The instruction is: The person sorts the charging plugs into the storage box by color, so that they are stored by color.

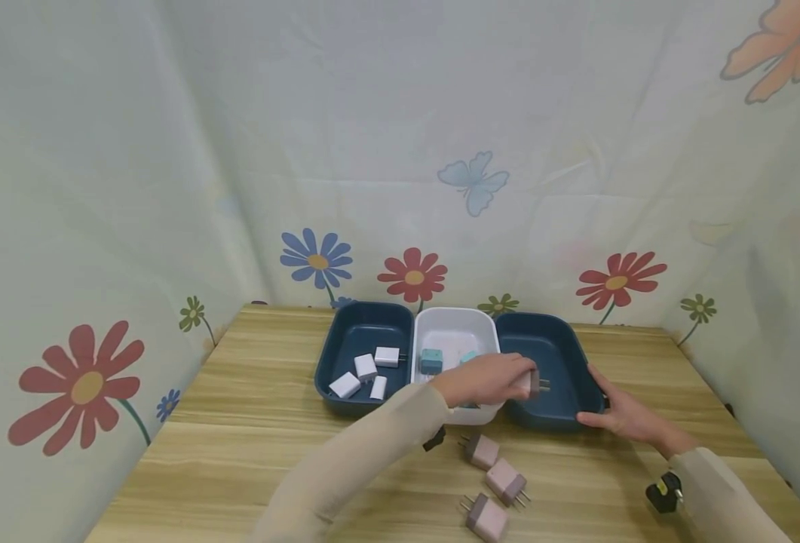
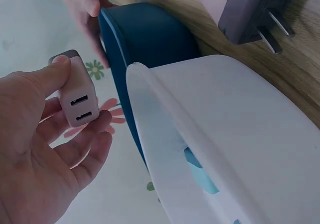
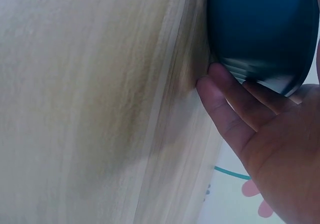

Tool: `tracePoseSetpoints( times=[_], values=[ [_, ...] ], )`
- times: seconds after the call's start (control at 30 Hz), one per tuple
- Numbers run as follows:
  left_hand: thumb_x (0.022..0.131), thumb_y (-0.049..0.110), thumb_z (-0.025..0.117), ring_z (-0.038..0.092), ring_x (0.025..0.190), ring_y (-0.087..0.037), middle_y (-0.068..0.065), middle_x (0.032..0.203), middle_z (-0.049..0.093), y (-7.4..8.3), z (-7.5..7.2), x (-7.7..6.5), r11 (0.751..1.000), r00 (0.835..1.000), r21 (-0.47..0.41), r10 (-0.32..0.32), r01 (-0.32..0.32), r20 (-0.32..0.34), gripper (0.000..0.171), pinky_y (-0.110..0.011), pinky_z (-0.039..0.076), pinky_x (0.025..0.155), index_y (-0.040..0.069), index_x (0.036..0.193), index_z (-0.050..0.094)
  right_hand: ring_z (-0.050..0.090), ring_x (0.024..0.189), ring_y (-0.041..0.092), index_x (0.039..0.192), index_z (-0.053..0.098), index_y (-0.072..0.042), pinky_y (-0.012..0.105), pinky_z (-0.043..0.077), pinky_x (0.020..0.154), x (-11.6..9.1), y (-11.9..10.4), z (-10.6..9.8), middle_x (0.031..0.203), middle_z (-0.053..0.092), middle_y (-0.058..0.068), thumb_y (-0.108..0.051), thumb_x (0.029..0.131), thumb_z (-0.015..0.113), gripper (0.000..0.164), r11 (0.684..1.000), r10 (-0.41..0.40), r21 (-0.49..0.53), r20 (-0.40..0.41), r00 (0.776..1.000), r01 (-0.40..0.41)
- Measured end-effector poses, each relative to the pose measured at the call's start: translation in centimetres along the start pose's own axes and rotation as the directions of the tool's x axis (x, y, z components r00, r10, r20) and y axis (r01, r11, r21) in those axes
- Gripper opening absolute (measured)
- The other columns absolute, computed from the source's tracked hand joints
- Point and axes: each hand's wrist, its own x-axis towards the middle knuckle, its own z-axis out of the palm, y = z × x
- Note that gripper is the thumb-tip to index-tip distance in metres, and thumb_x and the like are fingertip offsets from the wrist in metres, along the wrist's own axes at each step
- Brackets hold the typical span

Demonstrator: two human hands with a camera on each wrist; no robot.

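Note:
My left hand [image 1: 491, 377] pinches a pink USB charger [image 2: 80, 96] with a mauve end between thumb and fingers. It is above the divide between the white bin [image 1: 457, 317] and the right dark blue bin [image 1: 542, 347]; its prongs point right in the head view. My right hand [image 1: 626, 415] rests against the outside of the right blue bin's near right corner, its fingers [image 3: 232, 96] nearly straight along the wall. Three pink chargers [image 1: 506, 481] lie on the table in front of the bins. Teal chargers [image 1: 431, 360] sit in the white bin, partly hidden by my left hand.
Left of the white bin stands another dark blue bin [image 1: 366, 313] with several white chargers [image 1: 366, 367] inside. All three bins stand side by side on a wood-grain table [image 1: 237, 422]. Behind the table hangs a flower-printed cloth [image 1: 372, 188].

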Motion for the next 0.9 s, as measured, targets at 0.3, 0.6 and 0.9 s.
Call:
tracePoseSetpoints(
  times=[0.3, 0.6, 0.9],
  values=[
    [0.095, 0.037, 0.056, 0.05, 0.091, -0.004, 0.004, 0.115, 0.056, -0.3, 0.8, 1.5, 0.997, 1.0, -0.075, -0.004, 0.004, -0.009, 0.044, -0.016, 0.042, 0.075, 0.019, 0.135, 0.049, 0.027, 0.124, 0.056, 0.15, 0.0, 0.001, 0.067, 0.03, 0.095, 0.1, 0.4, 0.1, 0.145, 0.012, 0.039, -0.037, 0.084, 0.071, 0.104, 1.0, 0.029, 0.002, 0.013, 1.0, -0.029],
    [0.093, 0.034, 0.061, 0.05, 0.091, -0.005, 0.005, 0.112, 0.057, -1.0, 2.0, 2.9, 0.995, 0.999, -0.095, -0.022, 0.02, -0.027, 0.044, -0.016, 0.041, 0.073, 0.02, 0.133, 0.051, 0.028, 0.124, 0.057, 0.15, -0.001, -0.001, 0.067, 0.031, 0.094, 0.2, 0.6, 0.1, 0.145, 0.012, 0.039, -0.04, 0.083, 0.071, 0.105, 0.999, 0.053, -0.005, 0.012, 0.999, -0.053],
    [0.09, 0.032, 0.065, 0.051, 0.095, -0.006, 0.003, 0.116, 0.058, -2.1, 2.8, 3.8, 0.992, 0.997, -0.105, -0.071, 0.067, -0.036, 0.044, -0.017, 0.042, 0.077, 0.021, 0.132, 0.053, 0.029, 0.123, 0.057, 0.15, 0.001, 0.0, 0.067, 0.031, 0.094, 0.2, 0.5, 0.0, 0.145, 0.014, 0.039, -0.037, 0.083, 0.071, 0.104, 0.999, 0.041, -0.013, 0.003, 0.999, -0.041]
  ],
)
